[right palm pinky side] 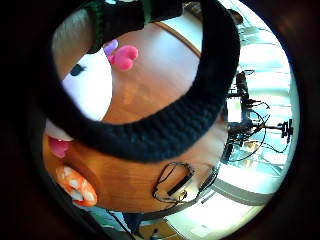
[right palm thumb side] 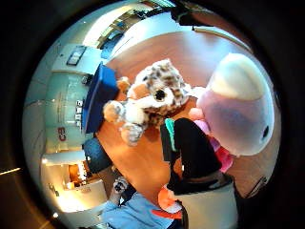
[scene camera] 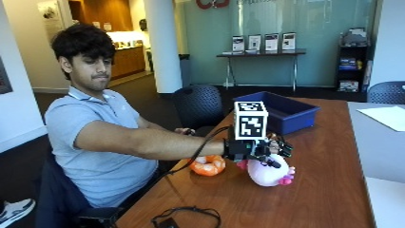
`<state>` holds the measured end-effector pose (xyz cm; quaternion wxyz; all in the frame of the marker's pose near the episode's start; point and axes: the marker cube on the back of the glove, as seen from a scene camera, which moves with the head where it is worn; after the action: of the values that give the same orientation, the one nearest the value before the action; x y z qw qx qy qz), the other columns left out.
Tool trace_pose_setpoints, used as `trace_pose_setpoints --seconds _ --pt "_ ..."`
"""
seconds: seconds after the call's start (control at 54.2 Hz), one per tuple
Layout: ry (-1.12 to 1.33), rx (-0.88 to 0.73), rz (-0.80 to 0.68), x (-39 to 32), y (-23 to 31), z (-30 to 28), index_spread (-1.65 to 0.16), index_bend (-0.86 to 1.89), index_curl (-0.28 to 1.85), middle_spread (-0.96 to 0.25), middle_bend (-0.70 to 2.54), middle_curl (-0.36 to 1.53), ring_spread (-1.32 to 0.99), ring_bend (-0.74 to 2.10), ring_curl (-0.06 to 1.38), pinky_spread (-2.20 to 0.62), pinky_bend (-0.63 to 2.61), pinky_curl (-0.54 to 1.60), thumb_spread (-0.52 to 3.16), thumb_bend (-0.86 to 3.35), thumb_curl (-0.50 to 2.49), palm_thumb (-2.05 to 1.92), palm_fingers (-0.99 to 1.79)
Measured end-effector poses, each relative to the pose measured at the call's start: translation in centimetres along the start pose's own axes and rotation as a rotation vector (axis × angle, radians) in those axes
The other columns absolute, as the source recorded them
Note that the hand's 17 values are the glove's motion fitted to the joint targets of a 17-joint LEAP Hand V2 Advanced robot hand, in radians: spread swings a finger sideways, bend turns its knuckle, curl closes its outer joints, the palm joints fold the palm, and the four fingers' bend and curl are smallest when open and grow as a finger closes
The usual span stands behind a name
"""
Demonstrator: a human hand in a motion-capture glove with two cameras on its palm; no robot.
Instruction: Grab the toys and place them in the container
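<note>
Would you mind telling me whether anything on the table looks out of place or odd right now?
Nothing looks damaged or spilled. The toys are simply not yet in the blue container: the white plush toy lies on the table under the gloved right hand, the orange toy beside it, the spotted plush near the container.

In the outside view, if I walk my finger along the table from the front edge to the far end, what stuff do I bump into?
Black cable → orange toy → white and pink plush toy, under the gloved right hand → blue container at the far end.
</note>
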<state>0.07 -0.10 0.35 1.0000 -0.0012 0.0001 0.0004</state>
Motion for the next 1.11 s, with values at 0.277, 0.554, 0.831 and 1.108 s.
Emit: trace_pose_setpoints --seconds 0.277,0.554,0.831,1.108 --pt "-0.05 -0.119 -0.006 -0.5 -0.3 3.8 -0.31 0.28 0.17 -0.04 0.14 0.08 -0.05 0.16 0.04 0.05 0.83 0.27 1.22 0.04 0.1 0.02 -0.03" --pt "-0.047 0.219 -0.011 -3.5 -2.4 -2.2 -0.26 0.4 0.25 -0.02 0.21 0.12 -0.13 0.7 0.19 -0.2 0.95 0.31 1.62 0.49 0.34 0.64 0.86" --pt "-0.17 0.471 -0.188 -16.5 -4.6 -19.6 -0.22 0.29 0.29 -0.03 0.24 0.18 -0.18 0.93 0.32 -0.33 1.0 0.38 1.5 0.56 0.5 0.82 1.01" --pt "-0.192 0.407 -0.493 -36.7 -5.6 -21.7 -0.21 0.23 0.33 -0.03 0.27 0.23 -0.21 0.97 0.38 -0.36 0.99 0.41 1.36 0.5 0.59 0.81 1.02"
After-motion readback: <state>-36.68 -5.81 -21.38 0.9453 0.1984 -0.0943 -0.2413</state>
